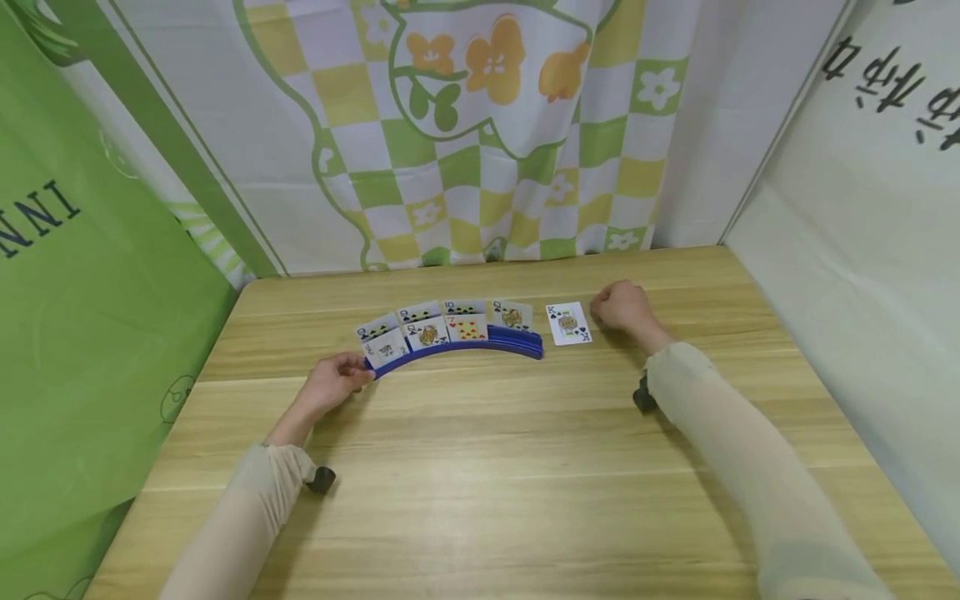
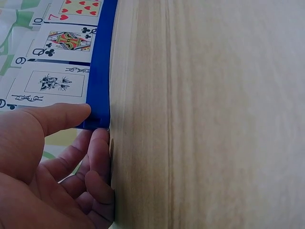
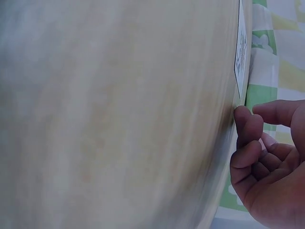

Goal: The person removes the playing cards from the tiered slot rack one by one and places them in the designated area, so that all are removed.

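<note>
A curved blue playing card holder point(image 1: 517, 340) stands on the table with cards in two rows. Its front row holds a joker point(image 2: 55, 83), a queen of clubs point(image 2: 66, 42) and a seven of hearts point(image 2: 78, 10). Behind them are several black-suit cards, including a ten point(image 1: 463, 307); another queen point(image 1: 512, 316) stands at the right. My left hand point(image 1: 335, 382) pinches the holder's left end, thumb on its front face and fingers at its end. To the right, a king of spades point(image 1: 568, 323) lies face up. My right hand point(image 1: 624, 307) rests just beside it, loosely curled, holding nothing.
The wooden table point(image 1: 465, 467) reaches back to a checkered, flowered curtain point(image 1: 480, 167). A green cloth point(image 1: 97, 275) hangs at the left and a white cloth with dark writing point(image 1: 862, 250) at the right. Each wrist carries a dark device point(image 1: 321, 480).
</note>
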Demonstrator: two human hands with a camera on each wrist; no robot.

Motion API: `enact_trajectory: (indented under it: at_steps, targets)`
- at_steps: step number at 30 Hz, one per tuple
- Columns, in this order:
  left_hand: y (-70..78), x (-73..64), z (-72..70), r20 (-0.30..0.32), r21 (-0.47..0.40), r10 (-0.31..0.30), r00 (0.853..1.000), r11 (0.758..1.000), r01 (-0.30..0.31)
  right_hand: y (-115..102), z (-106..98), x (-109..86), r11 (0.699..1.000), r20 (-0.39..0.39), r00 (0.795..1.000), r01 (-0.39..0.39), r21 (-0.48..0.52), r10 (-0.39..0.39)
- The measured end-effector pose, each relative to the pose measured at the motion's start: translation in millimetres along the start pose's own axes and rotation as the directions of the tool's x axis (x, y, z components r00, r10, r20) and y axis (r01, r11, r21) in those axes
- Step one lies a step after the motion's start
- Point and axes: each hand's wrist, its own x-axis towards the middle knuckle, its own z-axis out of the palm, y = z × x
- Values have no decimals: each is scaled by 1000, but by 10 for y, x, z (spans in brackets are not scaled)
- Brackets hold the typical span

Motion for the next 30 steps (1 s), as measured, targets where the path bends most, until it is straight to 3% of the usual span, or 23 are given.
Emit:
enact_trajectory:
  at_steps: [19, 25, 30]
  targets:
    - [3, 0, 10, -5, -6, -10, 1000, 1000, 10, -66, -43, -94, 998, -15, 999, 30, 52, -29]
    - [16, -3, 7, -13, 2, 1, 1000, 1000, -1, -193, -82, -169, 994, -7, 999, 49, 100, -48]
    - [8, -4, 6, -8, -6, 7, 1000, 1000, -7, -286, -97, -226, 979, 20, 999, 36, 201, -40]
